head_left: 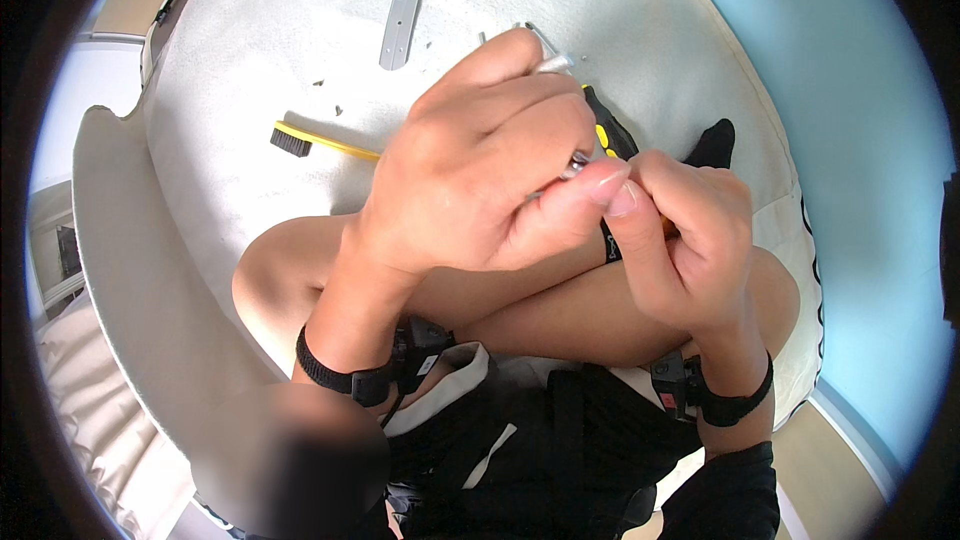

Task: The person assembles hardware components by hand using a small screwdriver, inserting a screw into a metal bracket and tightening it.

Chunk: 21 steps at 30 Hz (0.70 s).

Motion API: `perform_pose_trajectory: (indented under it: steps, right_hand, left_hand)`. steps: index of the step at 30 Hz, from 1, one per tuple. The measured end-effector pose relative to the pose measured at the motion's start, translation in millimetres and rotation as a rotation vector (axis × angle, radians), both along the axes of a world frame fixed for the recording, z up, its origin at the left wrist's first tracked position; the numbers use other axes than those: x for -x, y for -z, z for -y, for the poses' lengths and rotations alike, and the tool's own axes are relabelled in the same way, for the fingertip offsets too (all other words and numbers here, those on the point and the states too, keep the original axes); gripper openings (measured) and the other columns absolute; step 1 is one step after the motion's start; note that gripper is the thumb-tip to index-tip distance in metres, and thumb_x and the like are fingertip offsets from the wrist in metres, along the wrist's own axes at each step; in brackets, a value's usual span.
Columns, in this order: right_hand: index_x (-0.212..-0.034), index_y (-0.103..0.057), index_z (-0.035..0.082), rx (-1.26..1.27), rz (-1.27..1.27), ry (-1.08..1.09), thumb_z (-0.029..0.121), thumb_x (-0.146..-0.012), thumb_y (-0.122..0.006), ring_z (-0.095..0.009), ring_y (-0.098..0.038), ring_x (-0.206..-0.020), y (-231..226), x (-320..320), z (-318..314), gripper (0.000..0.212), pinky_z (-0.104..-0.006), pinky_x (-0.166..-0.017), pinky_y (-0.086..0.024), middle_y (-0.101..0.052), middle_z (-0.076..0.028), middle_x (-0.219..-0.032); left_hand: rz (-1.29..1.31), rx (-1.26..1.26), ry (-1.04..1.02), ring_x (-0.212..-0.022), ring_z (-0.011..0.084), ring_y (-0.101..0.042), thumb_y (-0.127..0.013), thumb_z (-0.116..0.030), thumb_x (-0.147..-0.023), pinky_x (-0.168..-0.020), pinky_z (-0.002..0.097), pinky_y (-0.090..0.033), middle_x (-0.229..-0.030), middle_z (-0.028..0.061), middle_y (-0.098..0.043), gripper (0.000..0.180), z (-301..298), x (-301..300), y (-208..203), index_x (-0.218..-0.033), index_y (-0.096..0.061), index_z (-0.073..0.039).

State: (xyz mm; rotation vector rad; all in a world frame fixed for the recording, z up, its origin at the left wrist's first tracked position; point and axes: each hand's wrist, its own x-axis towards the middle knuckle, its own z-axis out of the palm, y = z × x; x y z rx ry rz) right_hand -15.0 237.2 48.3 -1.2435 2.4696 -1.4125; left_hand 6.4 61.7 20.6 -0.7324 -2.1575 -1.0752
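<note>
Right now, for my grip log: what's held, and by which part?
The left hand grips a shiny metal piece; only a short part shows, so the gripped part is hidden. Whether the right hand holds anything cannot be told.

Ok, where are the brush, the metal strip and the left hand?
Brush [328, 142]: head view, on its yellow handle.
Metal strip [404, 8]: head view, on its flat face.
Left hand [480, 155]: head view, on its back.

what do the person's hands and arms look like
The left hand and right hand are ungloved. Black wrist straps carry dark boxy devices, the right one bearing a red patch. A black sleeve covers part of the right arm.
</note>
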Motion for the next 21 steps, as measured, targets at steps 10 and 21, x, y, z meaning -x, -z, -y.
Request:
perform_pose_trajectory:
  steps: [10,21]
  right_hand:
    - [-0.062,-0.046,0.004,0.025,0.112,0.051,0.018,-0.087,-0.057,-0.021,-0.036,-0.037,-1.6,-1.8,-0.5,0.031,-0.0298,-0.037,-0.028,-0.036,-0.009,-0.047]
    - [-0.062,-0.046,0.004,-0.005,0.076,0.043,0.018,-0.086,-0.058,-0.021,-0.036,-0.037,0.0,-1.3,0.1,0.03,-0.0301,-0.037,-0.028,-0.037,-0.009,-0.047]
  left_hand:
    - [0.144,-0.059,0.013,-0.058,0.015,-0.032,-0.054,-0.031,-0.087,-0.054,0.0255,-0.027,-0.064,0.002,-0.036,0.033,2.9,0.3,1.7,-0.071,-0.038,-0.007]
    - [0.131,-0.008,-0.004,-0.057,0.0166,-0.031,-0.054,-0.029,-0.085,-0.054,0.0282,-0.026,-0.06,0.0034,-0.038,0.03,1.9,-1.5,-3.4,-0.071,-0.038,-0.008]
